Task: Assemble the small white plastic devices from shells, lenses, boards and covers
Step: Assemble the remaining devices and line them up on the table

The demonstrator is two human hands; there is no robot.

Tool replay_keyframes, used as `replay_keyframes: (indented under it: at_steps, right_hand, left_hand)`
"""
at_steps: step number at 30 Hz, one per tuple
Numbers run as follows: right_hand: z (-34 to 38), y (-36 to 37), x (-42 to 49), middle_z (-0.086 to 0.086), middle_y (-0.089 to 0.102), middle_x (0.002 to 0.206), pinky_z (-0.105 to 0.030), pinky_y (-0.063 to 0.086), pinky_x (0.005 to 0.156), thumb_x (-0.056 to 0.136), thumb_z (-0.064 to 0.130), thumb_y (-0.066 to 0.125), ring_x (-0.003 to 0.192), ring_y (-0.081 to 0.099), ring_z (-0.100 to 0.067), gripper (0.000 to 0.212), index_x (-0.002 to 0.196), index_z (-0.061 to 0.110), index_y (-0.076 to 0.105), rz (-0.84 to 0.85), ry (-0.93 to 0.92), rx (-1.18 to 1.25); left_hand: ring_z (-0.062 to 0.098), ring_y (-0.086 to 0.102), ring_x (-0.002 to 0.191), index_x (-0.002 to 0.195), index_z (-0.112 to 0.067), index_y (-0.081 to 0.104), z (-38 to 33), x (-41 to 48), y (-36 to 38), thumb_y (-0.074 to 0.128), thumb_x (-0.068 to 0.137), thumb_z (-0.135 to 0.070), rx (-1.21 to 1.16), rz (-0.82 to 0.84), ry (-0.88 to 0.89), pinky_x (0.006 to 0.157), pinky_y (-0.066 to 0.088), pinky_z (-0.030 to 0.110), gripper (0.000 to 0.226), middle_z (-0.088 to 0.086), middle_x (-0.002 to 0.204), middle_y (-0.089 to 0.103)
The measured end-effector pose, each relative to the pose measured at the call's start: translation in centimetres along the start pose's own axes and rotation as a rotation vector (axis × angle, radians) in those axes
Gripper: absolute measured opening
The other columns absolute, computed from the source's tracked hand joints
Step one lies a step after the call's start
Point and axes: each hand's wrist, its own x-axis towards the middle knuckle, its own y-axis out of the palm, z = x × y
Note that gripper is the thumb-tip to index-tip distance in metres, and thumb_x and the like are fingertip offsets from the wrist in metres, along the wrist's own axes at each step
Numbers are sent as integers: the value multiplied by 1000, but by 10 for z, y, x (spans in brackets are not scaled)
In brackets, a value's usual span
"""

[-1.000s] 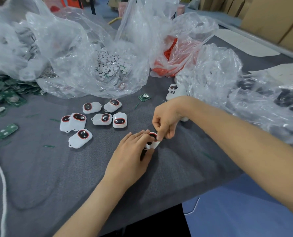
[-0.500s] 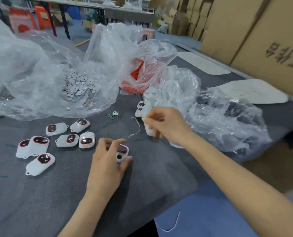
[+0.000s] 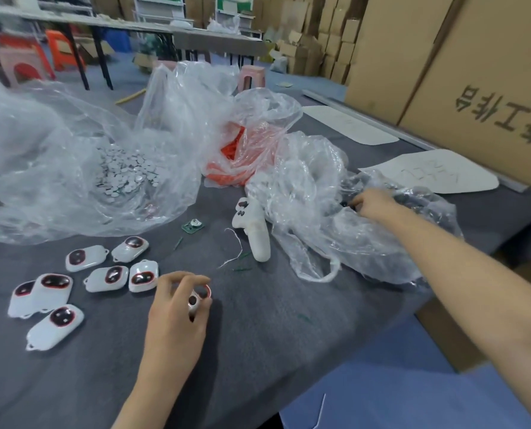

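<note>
My left hand [image 3: 177,308] grips a small white shell with a red-rimmed opening [image 3: 199,297] on the grey table mat [image 3: 289,329]. My right hand [image 3: 372,201] reaches into a clear plastic bag of small dark parts [image 3: 412,218] at the right; its fingertips are at a dark piece, and whether they pinch it is unclear. Several finished white devices with red-ringed dark lenses [image 3: 81,283] lie in a group at the left. A stack of white shells [image 3: 253,230] lies mid-table. A green board with a round part [image 3: 193,226] lies near it.
A clear bag of small white discs [image 3: 124,168] sits at the back left, a bag of red parts [image 3: 236,162] behind centre. A loose white thread [image 3: 237,249] lies by the shells. The table's front edge runs at the lower right; cardboard boxes [image 3: 474,88] stand at right.
My right hand left the shell in my left hand and moved right, past the shell stack, into the bag of dark parts. My view swung up and right.
</note>
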Motion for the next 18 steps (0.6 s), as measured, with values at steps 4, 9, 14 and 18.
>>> replay_keyframes:
  at_steps: [4, 9, 14, 18]
  right_hand:
    - [10, -3, 12, -15, 69, 105, -32, 49, 83, 88, 4, 54, 95, 62, -30, 23, 100, 5, 73, -13, -62, -87]
    - [22, 3, 18, -17, 68, 107, -37, 51, 89, 88, 2, 54, 97, 62, -33, 22, 100, 0, 72, -120, -44, -42]
    - [32, -29, -4, -21, 64, 110, -42, 50, 89, 89, -1, 51, 101, 59, -38, 23, 105, 2, 67, -504, 111, 110]
    - [84, -45, -57, -10, 69, 82, -25, 56, 66, 86, 0, 64, 65, 69, -17, 12, 83, 11, 66, -541, -226, 916]
  left_hand:
    - [-5, 55, 82, 91, -13, 69, 2, 0, 1, 74, 74, 10, 0, 8, 6, 74, 31, -5, 29, 0, 101, 51]
    - [-10, 51, 94, 95, -18, 69, 4, 0, 1, 72, 73, 11, -9, 13, 19, 72, 34, -3, 36, -4, 101, 48]
    - [-3, 52, 86, 94, -20, 69, 2, 0, -2, 67, 79, 9, -43, 3, 16, 68, 37, 0, 33, -7, 99, 48]
    - [0, 53, 80, 102, -26, 67, -2, 1, -3, 63, 84, 6, -98, 8, -31, 66, 37, 3, 38, -12, 100, 47]
